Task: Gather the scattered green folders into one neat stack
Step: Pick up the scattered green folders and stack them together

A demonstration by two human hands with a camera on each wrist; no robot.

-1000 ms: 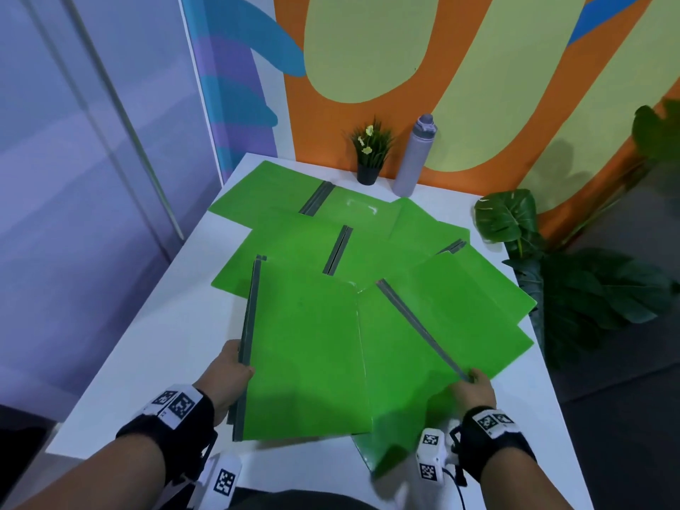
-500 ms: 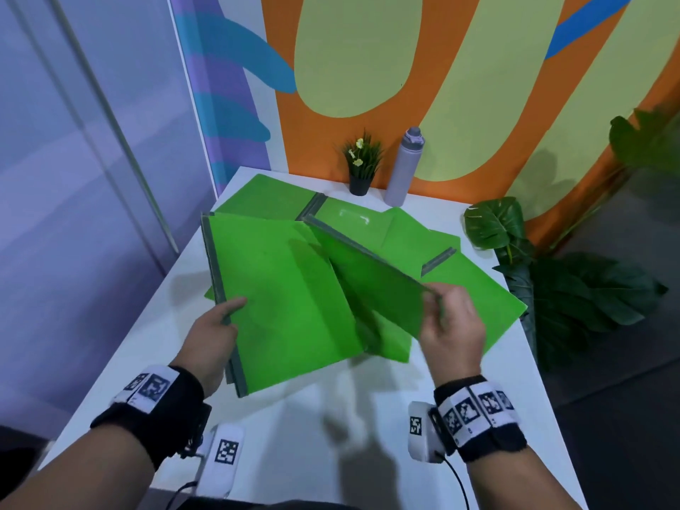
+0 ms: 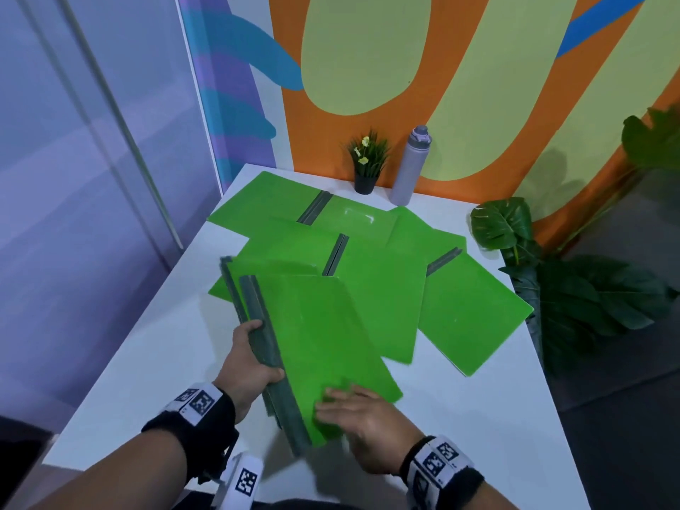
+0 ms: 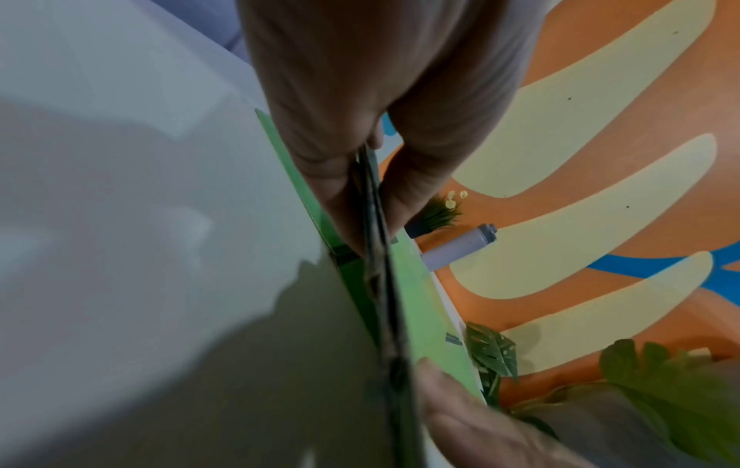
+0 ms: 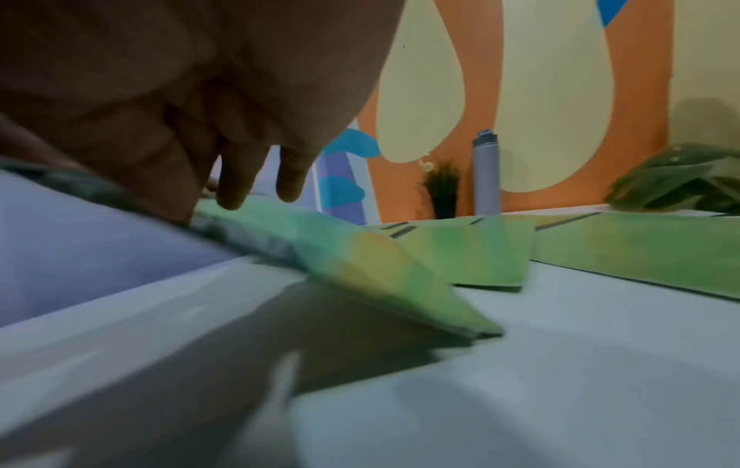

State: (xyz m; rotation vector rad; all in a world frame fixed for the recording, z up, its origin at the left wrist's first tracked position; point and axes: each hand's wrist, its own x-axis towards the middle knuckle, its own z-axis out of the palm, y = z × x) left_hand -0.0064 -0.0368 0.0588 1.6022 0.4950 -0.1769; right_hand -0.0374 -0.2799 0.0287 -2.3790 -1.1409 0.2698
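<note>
Two green folders (image 3: pixel 323 336) held together at grey spines by left hand (image 3: pixel 244 366), fingers curled round spine edge; pair tilted, raised off white table (image 3: pixel 496 417) at near side. Right hand (image 3: pixel 364 421) laid flat w/ straight fingers on top folder's near corner, nothing gripped. Other folders (image 3: pixel 375 252) spread overlapping beyond hands, toward plant pot (image 3: pixel 366 160) & bottle (image 3: pixel 410 165).

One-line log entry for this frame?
phase: stacking | left hand: grips held folders | right hand: flat on top | rest: folders on table
</note>
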